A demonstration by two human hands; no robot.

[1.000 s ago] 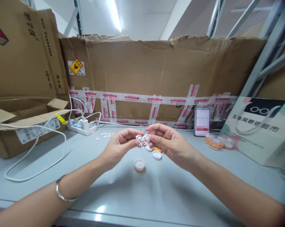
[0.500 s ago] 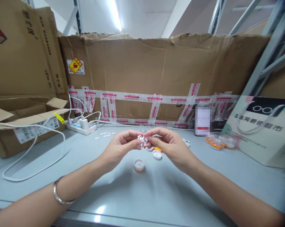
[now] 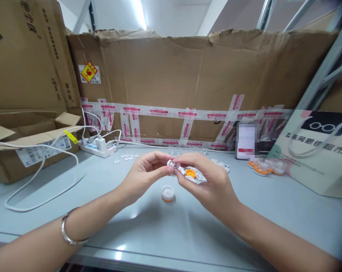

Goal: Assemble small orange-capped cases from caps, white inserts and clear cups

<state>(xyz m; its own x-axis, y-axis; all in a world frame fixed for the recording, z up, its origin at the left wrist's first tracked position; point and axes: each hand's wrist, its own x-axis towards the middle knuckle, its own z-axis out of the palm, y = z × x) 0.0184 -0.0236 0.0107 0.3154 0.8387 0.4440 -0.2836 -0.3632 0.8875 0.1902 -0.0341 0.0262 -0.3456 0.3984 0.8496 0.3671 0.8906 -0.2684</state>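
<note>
Between the fingertips of my left hand (image 3: 148, 170) and my right hand (image 3: 203, 172), a small white openwork plastic part (image 3: 173, 165) is pinched above the table. Both hands are closed on it, and the fingers cover some of it. Below them a round white cup with an orange base (image 3: 168, 193) stands on the table. Behind my right fingers lie an orange ring-shaped cap (image 3: 190, 173) and white round caps, partly hidden. More white openwork parts (image 3: 220, 164) lie just beyond my right hand.
Several small clear discs (image 3: 127, 156) lie near a white power strip (image 3: 98, 149) with cables. An open cardboard box (image 3: 3, 166) is at left. A phone (image 3: 246, 141), orange-and-clear pieces (image 3: 263, 167) and a paper bag (image 3: 310, 158) stand at right. A large carton (image 3: 165, 75) walls the back.
The white part has been turned between my fingers. My right hand has tilted, uncovering more of the orange cap and white parts behind it. The view has shifted slightly.
</note>
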